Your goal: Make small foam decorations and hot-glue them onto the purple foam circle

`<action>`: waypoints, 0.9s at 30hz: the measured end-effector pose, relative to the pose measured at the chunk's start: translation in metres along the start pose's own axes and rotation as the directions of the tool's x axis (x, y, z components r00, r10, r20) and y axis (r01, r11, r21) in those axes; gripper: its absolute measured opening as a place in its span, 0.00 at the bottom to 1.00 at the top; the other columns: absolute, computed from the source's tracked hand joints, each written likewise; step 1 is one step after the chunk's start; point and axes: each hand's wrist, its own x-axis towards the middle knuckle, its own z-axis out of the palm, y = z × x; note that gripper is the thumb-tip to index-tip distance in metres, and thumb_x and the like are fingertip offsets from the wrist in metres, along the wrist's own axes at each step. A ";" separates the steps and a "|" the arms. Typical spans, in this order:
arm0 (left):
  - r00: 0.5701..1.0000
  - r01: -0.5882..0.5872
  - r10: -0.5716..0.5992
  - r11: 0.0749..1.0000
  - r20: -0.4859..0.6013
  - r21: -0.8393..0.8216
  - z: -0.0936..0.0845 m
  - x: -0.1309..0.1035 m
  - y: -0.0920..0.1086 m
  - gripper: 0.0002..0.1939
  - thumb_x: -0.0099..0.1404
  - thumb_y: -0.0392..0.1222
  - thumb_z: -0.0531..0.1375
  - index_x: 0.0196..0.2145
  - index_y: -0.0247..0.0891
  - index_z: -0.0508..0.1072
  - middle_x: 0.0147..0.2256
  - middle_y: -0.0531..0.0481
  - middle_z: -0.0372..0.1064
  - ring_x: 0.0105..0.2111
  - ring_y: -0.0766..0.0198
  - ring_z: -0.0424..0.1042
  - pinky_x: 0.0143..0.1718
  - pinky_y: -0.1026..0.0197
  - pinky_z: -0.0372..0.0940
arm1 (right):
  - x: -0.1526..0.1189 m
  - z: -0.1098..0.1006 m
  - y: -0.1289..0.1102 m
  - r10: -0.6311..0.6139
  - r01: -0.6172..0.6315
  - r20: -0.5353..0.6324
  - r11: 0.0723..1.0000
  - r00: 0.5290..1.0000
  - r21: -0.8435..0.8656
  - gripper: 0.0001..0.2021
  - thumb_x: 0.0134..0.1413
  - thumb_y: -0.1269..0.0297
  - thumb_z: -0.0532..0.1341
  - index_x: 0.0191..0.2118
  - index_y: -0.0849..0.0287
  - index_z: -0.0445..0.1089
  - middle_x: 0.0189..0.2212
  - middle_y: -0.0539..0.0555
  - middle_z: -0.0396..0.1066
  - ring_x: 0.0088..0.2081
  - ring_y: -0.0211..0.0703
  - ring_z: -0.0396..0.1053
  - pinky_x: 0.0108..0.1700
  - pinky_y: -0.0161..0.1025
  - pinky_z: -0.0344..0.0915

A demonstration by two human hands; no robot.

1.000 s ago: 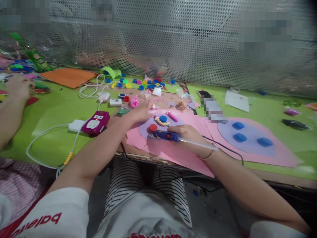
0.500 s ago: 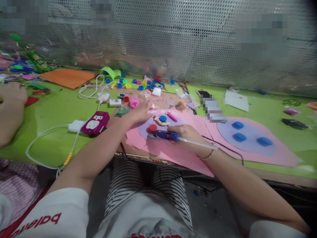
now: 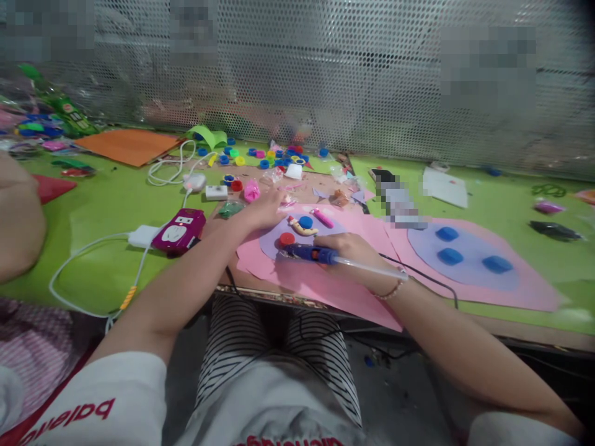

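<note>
My right hand [image 3: 351,251] is wrapped round a blue hot glue gun [image 3: 309,253] with a long clear glue stick out of its back. Its nozzle points left, over a purple paper circle [image 3: 269,248] on pink paper [image 3: 320,285]. On the circle lie a red cap [image 3: 287,240], a blue cap [image 3: 305,222], a cream curved clay piece [image 3: 302,229] with a red tip, and a pink clay stick [image 3: 321,218]. My left hand [image 3: 266,209] is at the circle's upper left edge, beside a small clear wrapper [image 3: 289,199]; its fingertips are too blurred to read.
A second purple circle with three blue caps [image 3: 450,256] lies on pink paper to the right. Nearby are a phone [image 3: 388,186], a magenta power bank [image 3: 180,232] with white cables and scattered bottle caps [image 3: 264,163]. Another person's arm [image 3: 21,217] rests at left.
The other person's arm at the left has shifted, with its hand no longer showing. My two hands and the glue gun have stayed in nearly the same place.
</note>
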 end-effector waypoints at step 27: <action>1.000 0.017 -0.016 0.998 -0.014 0.053 0.000 0.000 0.004 0.19 0.60 0.45 0.55 0.48 0.35 0.63 0.51 0.37 0.62 0.52 0.49 0.63 0.50 0.51 0.61 | 0.001 -0.002 -0.001 0.029 -0.031 0.041 0.999 0.999 0.039 0.05 0.47 0.70 0.55 0.29 0.58 0.68 0.22 0.50 0.66 0.23 0.35 0.58 0.27 0.34 0.49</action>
